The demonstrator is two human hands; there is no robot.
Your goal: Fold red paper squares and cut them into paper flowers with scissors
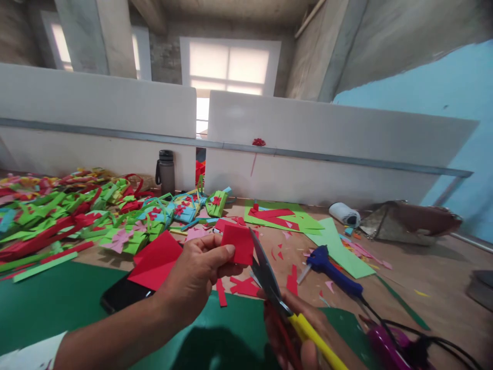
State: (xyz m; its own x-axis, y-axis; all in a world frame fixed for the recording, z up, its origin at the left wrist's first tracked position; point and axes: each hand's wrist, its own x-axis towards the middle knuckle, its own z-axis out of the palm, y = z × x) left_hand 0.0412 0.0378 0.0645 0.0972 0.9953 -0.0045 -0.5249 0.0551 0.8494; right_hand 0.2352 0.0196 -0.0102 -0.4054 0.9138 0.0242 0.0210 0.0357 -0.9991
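Observation:
Pinched between the thumb and fingers of my left hand [200, 264] is a small red paper square [241, 245], held above the table. My right hand [304, 321] grips a pair of scissors [271, 280] with yellow and red handles. The blades point up and away, slightly parted, with their tips close to the square's right edge. Behind my left wrist lies a larger folded red paper [156, 259], partly over a black phone [123, 294]. Red paper strips and offcuts [246, 287] are scattered on the table below the square.
A blue glue gun [335, 270] with a black cord lies right of the scissors. Green sheets [339, 246], a bag [412, 222] and a white roll [344, 214] are farther back. Colourful paper crafts [84, 210] pile up at left, near a dark bottle [166, 172]. A white partition [316, 169] stands behind.

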